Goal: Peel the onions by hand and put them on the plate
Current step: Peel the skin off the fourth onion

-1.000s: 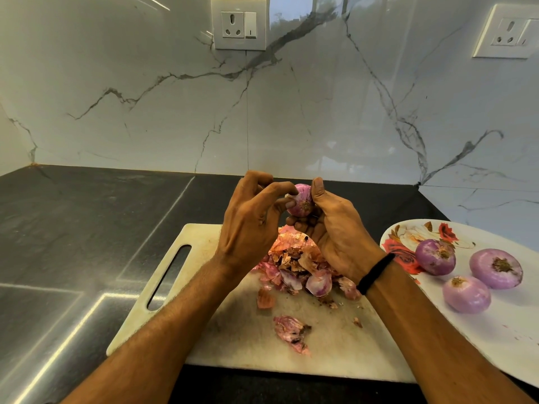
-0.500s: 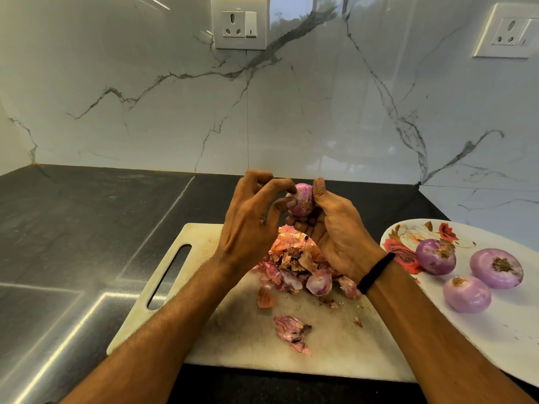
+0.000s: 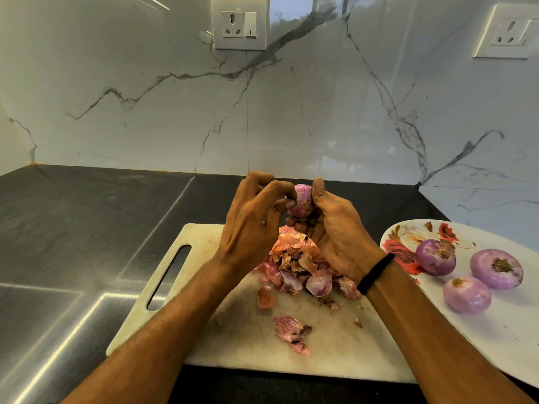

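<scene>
Nothing shifted: right hand (image 3: 335, 231) grips one onion (image 3: 303, 201), left hand (image 3: 250, 225) apparently pinching it.
Plate (image 3: 495, 330), right: three peeled onions (image 3: 435, 257).

We see a white cutting board (image 3: 335, 339) lying on a dark bench (image 3: 81, 228). The board has a long hole (image 3: 169, 277) near its left edge. Behind the bench stands a white wall (image 3: 145, 91) with grey lines. On the wall we see a middle plug socket (image 3: 238, 23) and a right plug socket (image 3: 506, 32).

On my feed both arms are bare. The left forearm (image 3: 163, 330) and right forearm (image 3: 437, 330) show fine hair, and a thin black band (image 3: 376, 272) circles the right hand (image 3: 335, 237) at the wrist.
</scene>
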A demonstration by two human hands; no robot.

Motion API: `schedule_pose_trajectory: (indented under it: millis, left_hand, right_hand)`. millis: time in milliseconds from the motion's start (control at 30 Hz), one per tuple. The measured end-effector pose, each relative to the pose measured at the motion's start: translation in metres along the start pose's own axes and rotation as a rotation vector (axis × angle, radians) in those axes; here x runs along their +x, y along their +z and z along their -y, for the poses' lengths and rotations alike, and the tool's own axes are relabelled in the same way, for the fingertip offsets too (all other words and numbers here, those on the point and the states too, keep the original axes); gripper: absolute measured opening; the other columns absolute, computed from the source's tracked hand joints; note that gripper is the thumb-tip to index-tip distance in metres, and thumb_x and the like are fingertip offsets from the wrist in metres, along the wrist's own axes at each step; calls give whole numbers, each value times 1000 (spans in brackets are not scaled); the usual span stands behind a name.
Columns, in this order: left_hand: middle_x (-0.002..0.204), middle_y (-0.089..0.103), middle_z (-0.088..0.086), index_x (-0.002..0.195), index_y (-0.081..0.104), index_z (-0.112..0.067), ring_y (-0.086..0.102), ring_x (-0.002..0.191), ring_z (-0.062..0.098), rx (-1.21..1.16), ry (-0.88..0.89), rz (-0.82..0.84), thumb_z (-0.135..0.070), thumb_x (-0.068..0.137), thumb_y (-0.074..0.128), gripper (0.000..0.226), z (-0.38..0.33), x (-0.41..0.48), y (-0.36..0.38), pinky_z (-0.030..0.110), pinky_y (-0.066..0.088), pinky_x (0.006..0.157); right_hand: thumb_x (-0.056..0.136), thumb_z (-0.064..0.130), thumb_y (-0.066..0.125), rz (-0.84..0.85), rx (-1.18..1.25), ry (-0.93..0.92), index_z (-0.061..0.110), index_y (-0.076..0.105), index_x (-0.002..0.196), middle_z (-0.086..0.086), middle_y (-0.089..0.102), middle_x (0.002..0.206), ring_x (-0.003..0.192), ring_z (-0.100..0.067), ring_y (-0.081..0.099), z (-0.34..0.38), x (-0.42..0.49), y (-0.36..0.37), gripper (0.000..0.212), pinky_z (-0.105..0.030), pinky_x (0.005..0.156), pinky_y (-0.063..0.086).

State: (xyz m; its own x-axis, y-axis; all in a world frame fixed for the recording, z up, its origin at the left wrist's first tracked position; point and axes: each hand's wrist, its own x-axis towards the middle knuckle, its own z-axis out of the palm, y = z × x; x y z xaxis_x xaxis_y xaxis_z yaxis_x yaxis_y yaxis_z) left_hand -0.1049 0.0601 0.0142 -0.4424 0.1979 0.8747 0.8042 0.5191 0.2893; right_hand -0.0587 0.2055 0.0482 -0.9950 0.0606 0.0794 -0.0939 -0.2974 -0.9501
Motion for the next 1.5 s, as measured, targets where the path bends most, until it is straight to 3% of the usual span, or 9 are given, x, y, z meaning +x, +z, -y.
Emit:
schedule_pose_trajectory:
  millis: [167,333,433,733,800,933,1033,1233,1500]
  left_hand:
    - [121,42,-10,132,57,-18,49,112,13,-104,-120,72,-42,97,53,43,-2,2,-4,18,42,92]
    - [127,37,-9,135,60,-20,36,119,10,-128,-167,162,-54,92,50,56,-2,1,-5,16,34,98]
    - [130,37,-6,133,61,-19,33,122,9,-173,-210,208,-59,89,50,61,-6,2,-5,14,30,98]
    - [134,36,-6,135,53,-20,39,129,17,-211,-288,262,-61,90,46,61,-4,4,-7,35,42,107]
    - [129,39,-8,135,51,-19,43,124,16,-216,-304,257,-58,92,46,58,-4,4,-8,32,45,103]
    - [122,47,-8,136,48,-19,50,119,17,-256,-374,281,-47,93,47,51,-10,4,-12,19,42,96]
    - [125,50,-7,135,47,-24,54,119,17,-295,-385,279,-48,94,49,47,-9,3,-13,26,46,99]
    - [116,46,-18,128,44,-35,54,119,17,-283,-362,266,-46,96,53,36,-9,3,-14,29,48,98]
    - [112,43,-29,127,47,-34,52,117,14,-272,-359,283,-49,92,52,38,-12,4,-15,24,46,95]
  right_hand:
    - [101,47,41,11,85,13,-3,58,121,-16,67,84,66,-23,64,3,-2,1,56,-27,57,55]
    - [100,50,41,44,102,40,-8,48,129,-17,56,81,56,-20,52,4,-1,1,65,-22,41,44]
    - [99,52,41,41,59,-8,-3,44,130,-14,61,75,50,-19,53,2,2,0,63,-23,39,43]
    - [104,35,40,36,-66,-101,7,55,119,-18,65,101,62,-21,63,2,-2,0,35,-28,50,50]
    - [101,33,47,-1,-183,-178,11,60,117,-15,67,106,66,-24,66,2,-3,-2,30,-30,50,50]
    - [93,22,63,-89,-333,-370,16,69,109,-3,70,97,70,-9,63,3,-1,-6,18,-28,55,54]
    - [86,23,68,-58,-309,-450,21,72,105,0,72,93,74,-11,61,5,-2,-6,19,-28,57,53]
    - [79,18,70,8,-244,-485,12,70,106,0,72,94,82,-4,66,6,-3,-2,28,-16,67,51]
    - [81,14,70,-22,-249,-464,12,71,99,-1,72,95,84,-4,67,3,1,-5,19,-16,70,52]
